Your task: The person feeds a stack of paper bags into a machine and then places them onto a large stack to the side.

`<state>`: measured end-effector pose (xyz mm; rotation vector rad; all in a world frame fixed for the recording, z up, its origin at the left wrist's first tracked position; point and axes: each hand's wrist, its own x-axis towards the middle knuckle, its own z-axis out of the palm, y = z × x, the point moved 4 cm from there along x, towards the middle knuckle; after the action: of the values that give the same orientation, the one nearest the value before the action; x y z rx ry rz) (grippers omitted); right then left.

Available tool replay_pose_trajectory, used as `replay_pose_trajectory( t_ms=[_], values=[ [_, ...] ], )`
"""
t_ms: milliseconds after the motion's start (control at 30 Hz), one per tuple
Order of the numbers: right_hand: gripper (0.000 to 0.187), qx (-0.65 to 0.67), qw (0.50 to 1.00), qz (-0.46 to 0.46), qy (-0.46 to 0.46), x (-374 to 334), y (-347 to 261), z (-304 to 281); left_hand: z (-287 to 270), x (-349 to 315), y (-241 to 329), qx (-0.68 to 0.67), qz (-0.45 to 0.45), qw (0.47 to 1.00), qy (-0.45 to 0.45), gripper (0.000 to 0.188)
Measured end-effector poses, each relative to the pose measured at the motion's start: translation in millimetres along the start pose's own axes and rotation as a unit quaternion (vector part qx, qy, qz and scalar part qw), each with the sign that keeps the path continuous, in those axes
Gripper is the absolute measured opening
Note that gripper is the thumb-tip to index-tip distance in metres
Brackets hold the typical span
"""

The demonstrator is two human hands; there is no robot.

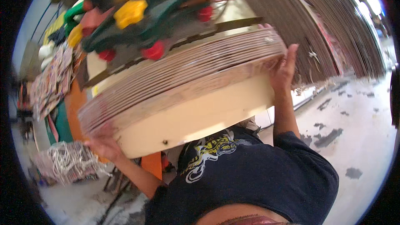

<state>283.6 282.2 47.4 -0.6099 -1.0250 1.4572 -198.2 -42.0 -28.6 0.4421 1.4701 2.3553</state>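
Mid-frame, I watch remotely as left hand (104, 145), fingers blurred, and right hand (283, 71), fingers part-spread, grip opposite ends of the cardboard stack (187, 75), likely keeping layers aligned.

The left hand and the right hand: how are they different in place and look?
The left hand is lower in the picture; the right hand is higher. The left hand looks more blurred, while the right hand is clearer, with its thumb pointing up. Both hold the cardboard stack, at opposite ends, and both are bare.
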Motion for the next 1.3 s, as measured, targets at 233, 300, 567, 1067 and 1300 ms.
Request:
replay_pose_trajectory(
  t_ms=[233,300,567,1067,1300],
  values=[
    [0.090,-0.171,0.979,-0.109,0.020,-7.8,-10.4,-6.9,16.1,-7.7,21.8,0.105,0.037,0.993,-0.033,0.085],
    [0.086,-0.263,0.951,-0.161,0.023,-16.7,-13.7,-12.1,8.2,-1.7,12.8,0.127,0.053,0.989,-0.053,0.087],
    [0.072,-0.391,0.880,-0.266,0.055,-43.7,-9.0,-25.6,8.0,3.3,8.9,0.114,0.041,0.987,-0.105,0.073],
    [0.047,-0.360,0.886,-0.288,0.057,-40.7,-7.7,-25.1,24.3,-1.5,34.1,0.156,0.044,0.983,0.084,0.085],
    [0.041,-0.370,0.882,-0.285,0.072,-41.3,-8.5,-27.9,42.4,-14.2,26.0,0.177,0.103,0.972,0.118,0.081]
  ],
)
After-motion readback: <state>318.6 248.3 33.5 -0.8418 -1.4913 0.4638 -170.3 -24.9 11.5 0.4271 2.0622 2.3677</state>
